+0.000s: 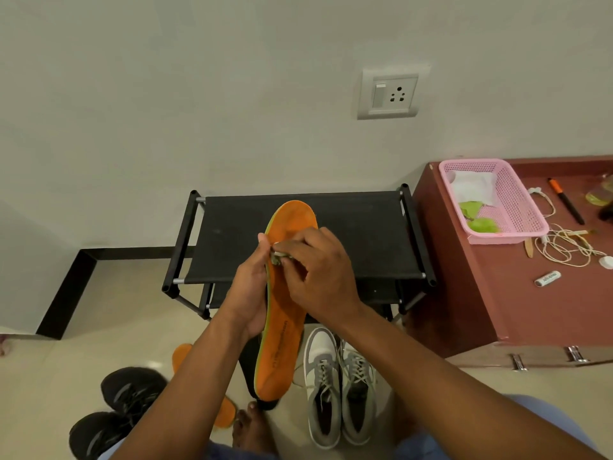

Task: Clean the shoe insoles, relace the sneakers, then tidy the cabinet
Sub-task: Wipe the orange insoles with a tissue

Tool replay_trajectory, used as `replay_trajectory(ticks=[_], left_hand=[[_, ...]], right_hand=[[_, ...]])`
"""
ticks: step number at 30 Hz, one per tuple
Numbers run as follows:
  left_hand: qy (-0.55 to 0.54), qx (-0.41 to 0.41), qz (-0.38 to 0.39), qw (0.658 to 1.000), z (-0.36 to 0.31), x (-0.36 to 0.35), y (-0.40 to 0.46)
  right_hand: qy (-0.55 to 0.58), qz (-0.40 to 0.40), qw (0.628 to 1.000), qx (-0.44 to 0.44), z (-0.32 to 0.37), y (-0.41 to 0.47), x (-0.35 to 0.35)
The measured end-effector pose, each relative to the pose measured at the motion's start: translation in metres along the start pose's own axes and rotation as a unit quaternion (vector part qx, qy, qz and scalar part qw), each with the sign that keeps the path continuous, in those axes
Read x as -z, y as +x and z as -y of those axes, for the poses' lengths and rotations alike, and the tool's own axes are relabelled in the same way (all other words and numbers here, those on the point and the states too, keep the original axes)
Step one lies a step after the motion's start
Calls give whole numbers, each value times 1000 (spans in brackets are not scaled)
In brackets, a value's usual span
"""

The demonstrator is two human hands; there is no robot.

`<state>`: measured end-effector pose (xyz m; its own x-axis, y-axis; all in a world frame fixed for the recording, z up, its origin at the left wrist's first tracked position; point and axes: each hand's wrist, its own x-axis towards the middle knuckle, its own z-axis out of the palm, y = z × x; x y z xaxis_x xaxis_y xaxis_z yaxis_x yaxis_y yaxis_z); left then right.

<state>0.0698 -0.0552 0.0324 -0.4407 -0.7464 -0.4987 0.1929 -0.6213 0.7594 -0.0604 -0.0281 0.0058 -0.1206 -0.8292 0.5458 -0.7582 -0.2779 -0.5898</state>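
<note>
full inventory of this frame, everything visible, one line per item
insole: 1, orange, held upright in front of the rack
second insole: 1, orange, on floor, partly hidden by left forearm
small pad: 1, grey-green, on the held insole
black sneakers: 2, floor, lower left
grey-white sneakers: 2, laced, floor, centre
shoe rack: 1, black, against wall
cabinet: 1, reddish-brown, right
basket: 1, pink, on cabinet
cord: 1, white, tangled, on cabinet
pen: 1, orange-black, on cabinet
battery: 1, white, on cabinet
wall socket: 1, grey
left hand: grips insole edge
right hand: pinches pad
</note>
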Motion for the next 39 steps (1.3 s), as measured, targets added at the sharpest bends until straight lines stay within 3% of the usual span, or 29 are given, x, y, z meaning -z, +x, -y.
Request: replay_trajectory(ticks=[5, 14, 21, 30, 39], left_hand=[[24, -1, 25, 999, 1, -8, -1], [63, 46, 87, 993, 4, -12, -4], [42, 43, 98, 993, -2, -8, -5], [29, -5, 25, 999, -11, 2, -6], [38, 69, 83, 993, -8, -8, -9]], right_hand=[[-50, -25, 998, -3, -6, 5, 6], [-115, -98, 984, -91, -29, 26, 30], [-116, -72, 984, -111, -30, 20, 27], [-131, 8, 988, -86, -11, 5, 12], [-126, -69, 982, -124, -28, 19, 25]])
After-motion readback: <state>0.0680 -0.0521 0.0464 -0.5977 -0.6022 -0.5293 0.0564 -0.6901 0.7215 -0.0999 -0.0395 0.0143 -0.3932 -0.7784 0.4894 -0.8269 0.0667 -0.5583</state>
